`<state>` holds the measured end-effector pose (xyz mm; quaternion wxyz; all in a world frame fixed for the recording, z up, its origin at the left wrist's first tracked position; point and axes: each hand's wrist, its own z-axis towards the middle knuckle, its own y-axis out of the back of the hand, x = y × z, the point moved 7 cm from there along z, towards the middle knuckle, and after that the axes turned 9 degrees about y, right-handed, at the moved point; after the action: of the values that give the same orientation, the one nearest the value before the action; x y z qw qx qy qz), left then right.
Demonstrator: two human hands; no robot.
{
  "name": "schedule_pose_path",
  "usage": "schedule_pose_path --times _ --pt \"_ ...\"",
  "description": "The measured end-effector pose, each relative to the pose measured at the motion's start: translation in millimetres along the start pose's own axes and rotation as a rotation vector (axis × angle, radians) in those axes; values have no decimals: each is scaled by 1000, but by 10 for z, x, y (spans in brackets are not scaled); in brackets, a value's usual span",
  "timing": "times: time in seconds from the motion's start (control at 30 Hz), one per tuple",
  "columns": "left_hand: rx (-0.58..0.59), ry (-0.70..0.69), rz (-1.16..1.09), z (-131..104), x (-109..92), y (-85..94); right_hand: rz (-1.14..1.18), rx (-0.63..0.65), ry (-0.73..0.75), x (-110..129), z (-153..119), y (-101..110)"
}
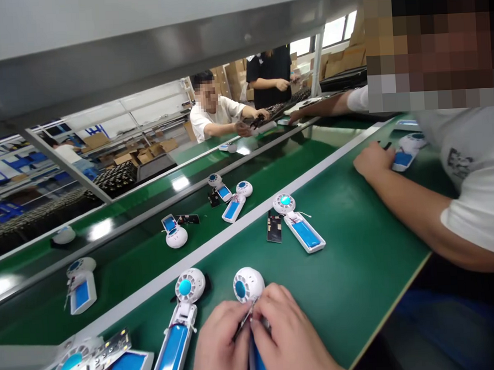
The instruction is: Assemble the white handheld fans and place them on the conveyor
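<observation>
At the bottom centre, my left hand [222, 341] and my right hand [286, 335] meet over a white handheld fan [249, 283] with a blue battery in its handle. The fingers of both hands are pinched together at its neck, around a thin dark part too small to make out. Just left of my hands lies a second open fan [172, 346] with its blue battery showing. Farther left, a circuit board [101, 358] rests across another fan. Above my right hand lies an open fan [305, 233] beside a black board [274, 228].
Several more fans, one of them here [82, 290], lie on the green conveyor [126, 252] beyond the white strip. A co-worker's arm [414, 215] rests on the green table [348, 224] at right. Other people reach over the far side. A metal shelf [140, 41] hangs overhead.
</observation>
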<state>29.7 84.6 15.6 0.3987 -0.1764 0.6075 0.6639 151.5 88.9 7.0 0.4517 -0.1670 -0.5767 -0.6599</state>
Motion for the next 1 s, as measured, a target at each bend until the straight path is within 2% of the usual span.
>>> schedule_pose_path --times 0.13,0.37,0.63,0.87,1.0 --pt "-1 -59 12 -14 -33 -7 49 -30 -75 -42 -2 27" --pt "23 -6 -2 -13 -33 -23 62 8 -108 -60 31 49" --pt "-18 -145 83 -17 -100 12 51 12 -64 -43 10 43" --pt "7 -68 62 -18 -116 22 32 -67 -28 -41 -11 50" --pt "23 -74 43 -25 -160 31 6 -86 2 -42 -32 17"
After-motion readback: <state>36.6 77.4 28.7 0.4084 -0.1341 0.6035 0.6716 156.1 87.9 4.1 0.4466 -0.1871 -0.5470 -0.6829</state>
